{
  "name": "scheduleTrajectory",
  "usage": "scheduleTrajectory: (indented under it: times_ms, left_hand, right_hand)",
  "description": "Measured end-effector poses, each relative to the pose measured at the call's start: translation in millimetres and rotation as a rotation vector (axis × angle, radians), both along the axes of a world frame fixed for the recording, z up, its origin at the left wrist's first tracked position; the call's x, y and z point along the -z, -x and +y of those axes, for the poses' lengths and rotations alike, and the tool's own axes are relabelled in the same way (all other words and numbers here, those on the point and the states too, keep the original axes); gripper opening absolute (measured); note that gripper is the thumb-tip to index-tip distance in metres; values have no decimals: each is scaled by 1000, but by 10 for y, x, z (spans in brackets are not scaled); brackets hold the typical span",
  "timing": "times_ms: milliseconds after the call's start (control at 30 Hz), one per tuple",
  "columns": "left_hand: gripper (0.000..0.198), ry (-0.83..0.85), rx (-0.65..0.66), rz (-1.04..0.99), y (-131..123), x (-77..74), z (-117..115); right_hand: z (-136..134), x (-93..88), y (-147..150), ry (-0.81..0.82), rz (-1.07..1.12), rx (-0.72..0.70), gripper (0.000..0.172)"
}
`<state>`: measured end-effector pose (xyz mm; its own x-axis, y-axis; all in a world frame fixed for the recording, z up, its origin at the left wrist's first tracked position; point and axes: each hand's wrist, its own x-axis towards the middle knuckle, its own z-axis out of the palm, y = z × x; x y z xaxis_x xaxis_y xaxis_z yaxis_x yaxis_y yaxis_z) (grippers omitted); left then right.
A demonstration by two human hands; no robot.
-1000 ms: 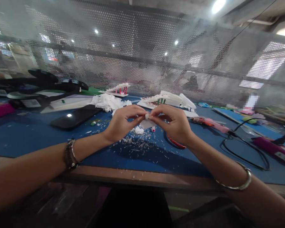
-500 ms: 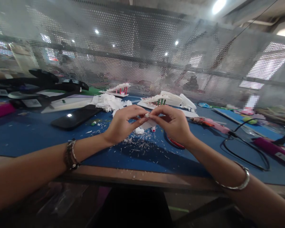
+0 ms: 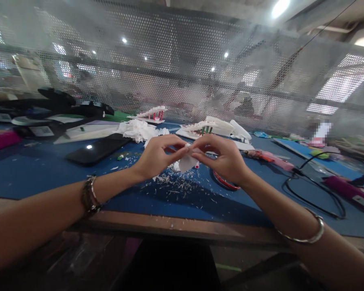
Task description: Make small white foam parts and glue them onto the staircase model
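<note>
Fingertips of my left hand (image 3: 162, 155) and my right hand (image 3: 220, 155) meet in front of me, both pinching a small white piece of paper (image 3: 187, 162) that hangs down between them. Its upper edge is hidden by the fingers. Under the hands, thin white shreds (image 3: 177, 184) lie scattered on the blue tabletop (image 3: 109, 190). A red-rimmed round object (image 3: 226, 182) sits partly beneath my right hand. Behind the hands are a white model with green posts (image 3: 204, 128) and a heap of crumpled white paper (image 3: 138, 130).
A black phone (image 3: 98, 149) lies at left. To the right are a pink glue gun (image 3: 269, 159), a looping black cable (image 3: 315, 206) and a purple power strip (image 3: 350, 192). A second white model with red posts (image 3: 156, 114) stands farther back, before a perforated metal screen (image 3: 170, 60).
The white paper has turned between my fingertips and now hangs lower, with more of its face showing. Both hands stay in nearly the same place.
</note>
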<state>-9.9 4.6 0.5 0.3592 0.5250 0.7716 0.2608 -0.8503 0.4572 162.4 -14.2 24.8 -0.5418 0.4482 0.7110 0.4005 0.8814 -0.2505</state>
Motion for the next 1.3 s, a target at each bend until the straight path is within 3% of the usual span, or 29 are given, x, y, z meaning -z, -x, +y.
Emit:
scheduleTrajectory:
  times_ms: [200, 500, 767, 1067, 1167, 1300]
  left_hand:
    - [19, 98, 2, 6, 13, 12, 31]
    - [18, 292, 141, 12, -8, 28, 57]
    - [16, 303, 230, 65, -18, 1, 26]
    - [15, 201, 257, -2, -23, 69, 41]
    - [17, 121, 218, 15, -19, 80, 41]
    - [21, 5, 138, 75, -10, 86, 38]
  right_hand:
    - [-8, -86, -33, -219, -168, 58, 12]
    - [-30, -68, -116, -435, -425, 124, 19]
    - [7, -70, -52, -250, -313, 102, 10]
    - [41, 3, -13, 265, 93, 75, 11]
    - [53, 44, 8, 296, 168, 53, 11]
    - [53, 92, 47, 182, 193, 48, 13]
